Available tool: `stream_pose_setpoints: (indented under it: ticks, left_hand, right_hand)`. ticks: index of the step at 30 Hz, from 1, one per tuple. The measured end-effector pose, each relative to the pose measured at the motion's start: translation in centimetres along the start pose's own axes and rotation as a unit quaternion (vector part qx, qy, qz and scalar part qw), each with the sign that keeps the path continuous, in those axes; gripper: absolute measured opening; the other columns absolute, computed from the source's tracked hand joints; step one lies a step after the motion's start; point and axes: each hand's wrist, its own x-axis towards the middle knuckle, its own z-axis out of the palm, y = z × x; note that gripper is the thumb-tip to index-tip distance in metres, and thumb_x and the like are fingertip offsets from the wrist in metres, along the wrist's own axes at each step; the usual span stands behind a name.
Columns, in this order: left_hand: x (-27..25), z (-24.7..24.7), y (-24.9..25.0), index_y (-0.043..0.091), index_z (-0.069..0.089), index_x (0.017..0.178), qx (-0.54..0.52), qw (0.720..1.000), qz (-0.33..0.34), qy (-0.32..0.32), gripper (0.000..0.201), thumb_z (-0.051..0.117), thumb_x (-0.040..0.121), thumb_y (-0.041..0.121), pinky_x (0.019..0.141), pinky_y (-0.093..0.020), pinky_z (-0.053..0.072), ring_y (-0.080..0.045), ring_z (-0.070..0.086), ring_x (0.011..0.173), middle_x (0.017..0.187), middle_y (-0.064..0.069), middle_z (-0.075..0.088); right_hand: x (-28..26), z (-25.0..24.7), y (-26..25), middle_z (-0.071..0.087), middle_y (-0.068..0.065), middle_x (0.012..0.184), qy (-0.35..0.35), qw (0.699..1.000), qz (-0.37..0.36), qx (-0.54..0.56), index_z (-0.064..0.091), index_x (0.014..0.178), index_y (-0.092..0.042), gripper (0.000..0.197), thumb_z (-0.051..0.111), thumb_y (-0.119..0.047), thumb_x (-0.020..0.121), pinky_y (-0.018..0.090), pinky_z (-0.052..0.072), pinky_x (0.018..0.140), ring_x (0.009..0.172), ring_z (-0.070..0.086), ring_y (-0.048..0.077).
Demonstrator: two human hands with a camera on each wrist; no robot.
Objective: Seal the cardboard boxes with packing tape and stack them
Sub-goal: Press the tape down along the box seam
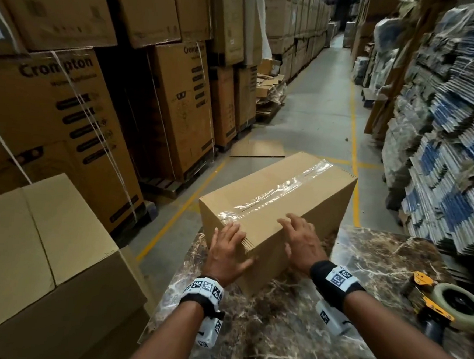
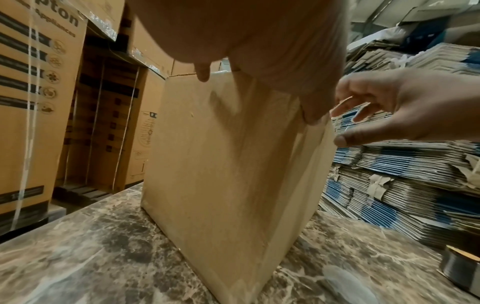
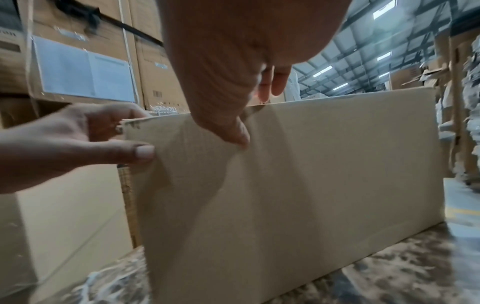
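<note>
A plain cardboard box [image 1: 320,207] lies on the marbled table [image 1: 378,267], with a strip of clear tape [image 1: 280,188] along its top seam. My left hand [image 1: 225,248] lies flat on the box's near end face. Its fingertips reach the taped top edge and its thumb crosses the near corner. My right hand [image 1: 299,239] rests spread on the top near that corner, thumb down the long side [image 3: 239,137]. The left wrist view shows the end face [image 2: 228,174]. A yellow tape dispenser [image 1: 440,303] lies on the table to the right, apart from both hands.
Two plain closed boxes [image 1: 43,250] are stacked left of the table. Tall strapped cartons [image 1: 52,110] line the left wall, and bundles of flattened cartons [image 1: 455,166] fill the right. An aisle floor [image 1: 319,115] with yellow lines runs ahead, with a flat cardboard sheet [image 1: 257,148] on it.
</note>
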Motion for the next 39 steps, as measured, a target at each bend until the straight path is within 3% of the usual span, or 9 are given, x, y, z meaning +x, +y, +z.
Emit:
stream_pose_setpoints:
  ticks: [3, 5, 12, 18, 22, 25, 28, 30, 39]
  left_hand:
    - [0.0, -0.5, -1.1, 0.027, 0.056, 0.128, 0.006, 1.000, 0.011, -0.005, 0.062, 0.067, 0.079, 0.063, 0.121, -0.063, 0.024, -0.021, 0.034, 0.150, 0.153, 0.000, 0.048]
    - [-0.1, -1.2, -2.2, 0.025, 0.058, 0.130, 0.017, 1.000, 0.011, -0.012, 0.062, 0.066, 0.080, 0.062, 0.123, -0.060, 0.021, -0.018, 0.032, 0.151, 0.155, 0.001, 0.047]
    - [-0.2, -5.2, -6.7, 0.023, 0.057, 0.128, 0.052, 0.997, 0.006, -0.059, 0.068, 0.072, 0.072, 0.058, 0.123, -0.054, 0.025, -0.016, 0.032, 0.150, 0.157, 0.003, 0.044]
    - [-0.2, -8.4, -8.9, 0.019, 0.054, 0.137, 0.019, 0.994, -0.063, -0.092, 0.081, 0.083, 0.067, 0.046, 0.128, -0.037, 0.013, -0.012, 0.029, 0.151, 0.160, 0.006, 0.040]
    - [1.2, -10.0, -9.1, 0.022, 0.066, 0.115, -0.021, 0.988, -0.132, -0.078, 0.048, 0.062, 0.075, 0.048, 0.120, -0.046, 0.035, -0.017, 0.052, 0.133, 0.138, 0.003, 0.061]
    - [3.3, -9.6, -7.8, 0.019, 0.066, 0.129, -0.024, 0.985, -0.170, -0.024, 0.045, 0.057, 0.088, 0.037, 0.119, -0.042, 0.034, -0.020, 0.049, 0.136, 0.141, -0.001, 0.059]
    - [5.3, -8.1, -6.8, 0.014, 0.033, 0.159, 0.070, 0.972, -0.200, -0.105, 0.059, 0.044, 0.103, 0.031, 0.129, -0.041, 0.001, -0.016, 0.010, 0.158, 0.169, -0.002, 0.021]
    - [6.1, -7.1, -6.7, 0.012, 0.015, 0.164, 0.113, 0.957, -0.217, -0.156, 0.066, 0.034, 0.106, 0.038, 0.128, -0.044, -0.006, -0.017, -0.004, 0.158, 0.172, -0.004, 0.004]
    - [6.7, -5.8, -7.7, 0.014, 0.007, 0.164, 0.166, 0.942, -0.201, -0.211, 0.071, 0.024, 0.104, 0.048, 0.127, -0.047, -0.009, -0.016, -0.006, 0.158, 0.172, -0.004, -0.003]
  right_hand:
    - [1.5, 0.2, 0.9, 0.023, 0.015, 0.166, -0.091, 0.994, 0.008, -0.054, 0.027, 0.159, -0.020, 0.084, 0.068, -0.005, 0.088, 0.044, 0.020, 0.122, 0.154, 0.021, 0.032]
    - [2.0, 0.4, 0.8, 0.023, 0.012, 0.166, -0.112, 0.992, 0.004, -0.066, 0.024, 0.160, -0.023, 0.085, 0.064, -0.001, 0.088, 0.045, 0.015, 0.122, 0.155, 0.018, 0.030]
    - [2.5, 1.6, -2.1, 0.057, 0.007, 0.131, -0.067, 0.994, -0.063, -0.063, 0.050, 0.145, -0.021, 0.075, 0.071, -0.002, 0.076, 0.043, 0.032, 0.107, 0.121, 0.052, 0.027]
    - [2.5, 2.1, -4.7, 0.062, 0.000, 0.098, -0.033, 0.992, -0.118, -0.037, 0.067, 0.120, -0.021, 0.065, 0.086, -0.004, 0.060, 0.037, 0.049, 0.082, 0.091, 0.058, 0.021]
    - [2.6, 1.9, -5.9, 0.062, -0.001, 0.097, -0.017, 0.991, -0.133, -0.006, 0.067, 0.113, -0.022, 0.023, 0.066, -0.025, 0.090, 0.039, 0.053, 0.083, 0.090, 0.053, 0.018]
    - [3.8, 1.0, -6.9, 0.066, 0.001, 0.111, -0.030, 0.995, -0.088, 0.034, 0.067, 0.119, -0.019, 0.042, 0.036, -0.042, 0.104, 0.040, 0.046, 0.098, 0.103, 0.055, 0.019]
    - [5.7, 0.6, -8.0, 0.055, 0.005, 0.146, -0.059, 0.994, -0.053, 0.073, 0.052, 0.145, -0.014, 0.044, 0.037, -0.037, 0.110, 0.036, 0.029, 0.117, 0.135, 0.046, 0.021]
    - [7.0, 0.6, -8.7, 0.041, 0.007, 0.161, -0.089, 0.991, -0.030, 0.097, 0.040, 0.155, -0.014, 0.049, 0.035, -0.036, 0.111, 0.034, 0.018, 0.123, 0.148, 0.034, 0.021]
    - [11.2, 2.6, -10.5, 0.003, 0.003, 0.173, -0.221, 0.959, -0.001, 0.179, 0.009, 0.165, -0.016, 0.060, 0.020, -0.042, 0.113, 0.031, -0.005, 0.127, 0.159, 0.000, 0.013]
